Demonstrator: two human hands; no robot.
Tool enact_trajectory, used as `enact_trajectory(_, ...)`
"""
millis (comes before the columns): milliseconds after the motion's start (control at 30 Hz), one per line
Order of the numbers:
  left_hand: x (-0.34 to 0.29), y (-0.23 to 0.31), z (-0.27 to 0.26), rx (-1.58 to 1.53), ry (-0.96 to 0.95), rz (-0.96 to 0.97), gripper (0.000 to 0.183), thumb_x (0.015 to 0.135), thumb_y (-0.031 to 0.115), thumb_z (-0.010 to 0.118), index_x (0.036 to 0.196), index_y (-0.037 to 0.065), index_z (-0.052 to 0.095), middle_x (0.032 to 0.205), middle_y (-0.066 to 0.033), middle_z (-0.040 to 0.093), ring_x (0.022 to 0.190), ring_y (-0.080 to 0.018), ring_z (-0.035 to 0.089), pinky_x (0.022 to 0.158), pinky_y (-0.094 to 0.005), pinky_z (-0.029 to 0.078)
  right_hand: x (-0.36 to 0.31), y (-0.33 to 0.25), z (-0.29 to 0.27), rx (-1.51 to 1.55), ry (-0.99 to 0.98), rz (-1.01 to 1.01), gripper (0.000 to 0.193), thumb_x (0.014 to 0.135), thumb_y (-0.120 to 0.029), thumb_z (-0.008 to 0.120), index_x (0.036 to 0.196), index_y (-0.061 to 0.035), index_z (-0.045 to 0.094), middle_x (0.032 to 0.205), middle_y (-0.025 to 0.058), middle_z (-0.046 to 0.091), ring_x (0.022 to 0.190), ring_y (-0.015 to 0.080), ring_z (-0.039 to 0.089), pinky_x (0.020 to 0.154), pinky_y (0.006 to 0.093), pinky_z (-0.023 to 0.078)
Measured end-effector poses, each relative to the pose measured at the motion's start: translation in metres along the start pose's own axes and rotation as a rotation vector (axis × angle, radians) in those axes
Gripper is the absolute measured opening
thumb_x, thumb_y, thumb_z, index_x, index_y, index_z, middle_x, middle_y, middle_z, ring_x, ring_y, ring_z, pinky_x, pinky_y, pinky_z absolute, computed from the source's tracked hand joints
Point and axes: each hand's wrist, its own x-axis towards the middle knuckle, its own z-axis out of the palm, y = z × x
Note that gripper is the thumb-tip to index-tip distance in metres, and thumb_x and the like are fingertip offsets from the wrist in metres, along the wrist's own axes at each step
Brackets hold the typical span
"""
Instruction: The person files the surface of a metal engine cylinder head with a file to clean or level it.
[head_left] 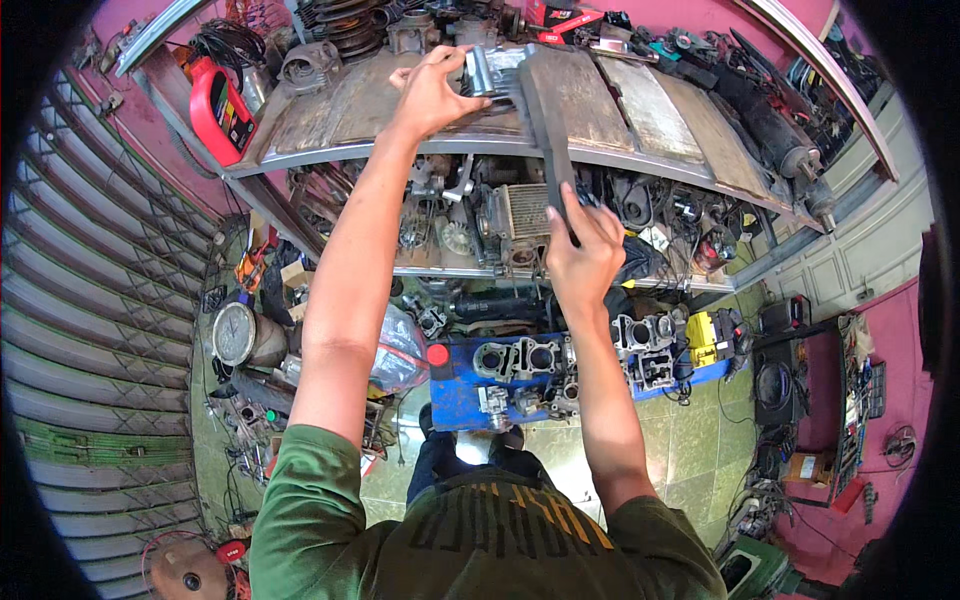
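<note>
My left hand (430, 98) is raised over the wooden bench top (375, 95), fingers closed around a short shiny metal cylinder (481, 72). In my right hand (585, 252) is the lower end of a long dark-handled brush (546, 120), which looks like a wire brush. Its upper part is smeared by motion. The blurred bristles (511, 85) face left, close beside the cylinder; whether they touch it I cannot tell.
A red oil bottle (218, 110) stands at the bench's left end. Greasy engine parts (345, 25) line its back, and more crowd the shelf below. Nearer me, a blue surface (455, 400) carries several metal engine castings (540, 357). A round drum (240, 335) sits on the left.
</note>
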Motion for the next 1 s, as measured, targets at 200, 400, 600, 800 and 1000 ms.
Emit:
enact_trajectory(200,-0.002,0.009,0.004,0.014,0.022,0.002,0.077,0.068,0.042,0.091,0.138,0.021,0.065,0.134,0.0019,0.063,0.127,-0.0207,0.058,0.106,-0.0456,0.025,0.025,0.017,0.026,-0.062,-0.032,-0.083,0.044,0.081,-0.010,0.081,0.124,-0.0079,0.074,0.085,0.0085,0.075,0.083,0.0238,0.067,0.095,0.0414,0.045)
enact_trajectory(400,-0.004,0.007,-0.003,0.043,0.011,-0.005,0.073,0.068,0.039,0.092,0.134,0.019,0.068,0.136,0.0013,0.063,0.130,-0.0199,0.056,0.106,-0.0431,0.027,-0.007,0.012,0.007,0.019,0.007,-0.036,0.045,0.081,-0.010,0.081,0.125,-0.0077,0.074,0.083,0.0086,0.074,0.083,0.0238,0.068,0.096,0.0423,0.045)
enact_trajectory(600,-0.001,0.005,0.000,0.011,0.021,0.014,0.073,0.068,0.039,0.092,0.133,0.016,0.067,0.135,0.0008,0.063,0.129,-0.0196,0.057,0.105,-0.0416,0.029,0.036,0.027,0.021,-0.028,0.098,-0.117,0.044,0.081,-0.009,0.081,0.124,-0.0093,0.074,0.079,0.0090,0.072,0.081,0.0254,0.067,0.093,0.0435,0.046)
enact_trajectory(800,-0.002,0.007,-0.002,0.061,-0.058,0.004,0.081,0.069,0.044,0.090,0.141,0.023,0.061,0.137,0.0022,0.061,0.128,-0.0173,0.055,0.106,-0.0459,0.024,-0.015,0.020,0.015,0.086,0.071,0.024,0.041,0.078,-0.007,0.083,0.119,-0.0062,0.077,0.080,0.0102,0.073,0.078,0.0254,0.067,0.090,0.0405,0.047)
enact_trajectory(1000,-0.002,0.018,0.004,0.014,-0.013,-0.015,0.080,0.068,0.043,0.090,0.141,0.022,0.062,0.137,0.0014,0.061,0.129,-0.0181,0.056,0.106,-0.0473,0.024,0.036,0.027,0.021,-0.001,0.096,-0.039,0.043,0.078,-0.007,0.083,0.120,-0.0087,0.076,0.080,0.0107,0.073,0.078,0.0268,0.066,0.086,0.0425,0.047)
